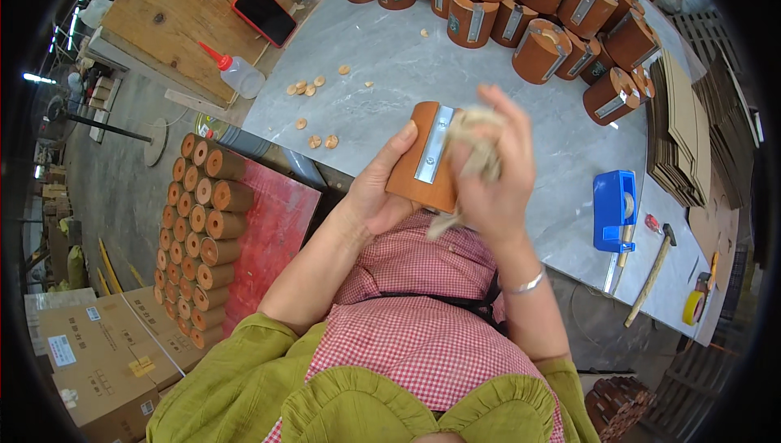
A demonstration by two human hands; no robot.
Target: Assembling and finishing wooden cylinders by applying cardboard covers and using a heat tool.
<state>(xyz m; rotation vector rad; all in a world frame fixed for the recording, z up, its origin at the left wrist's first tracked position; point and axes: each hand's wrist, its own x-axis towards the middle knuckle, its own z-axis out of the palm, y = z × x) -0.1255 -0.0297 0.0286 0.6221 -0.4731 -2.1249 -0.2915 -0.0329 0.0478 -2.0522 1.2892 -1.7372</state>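
Note:
My left hand (pixel 382 191) grips a reddish-brown wooden cylinder (pixel 411 162) by its left side, thumb on the face. A flat metal strip (pixel 434 144) with screws runs along the front of that cylinder. Against the cylinder's right side, my right hand (pixel 498 183) is closed around a crumpled beige rag (pixel 478 146), part of which hangs below. The right fingers are smeared by motion. Both hands are held in front of my checked apron, just above the table's near edge.
Many similar cylinders (pixel 486 16) are stacked at the back of the grey table (pixel 366 122). Small wooden discs (pixel 317 141) lie at left, near a red-tipped bottle (pixel 242 77). At right are a blue tape dispenser (pixel 614 211), a hammer (pixel 651 276) and cardboard sheets (pixel 679 130). Bored cylinders (pixel 215 223) stand stacked lower left.

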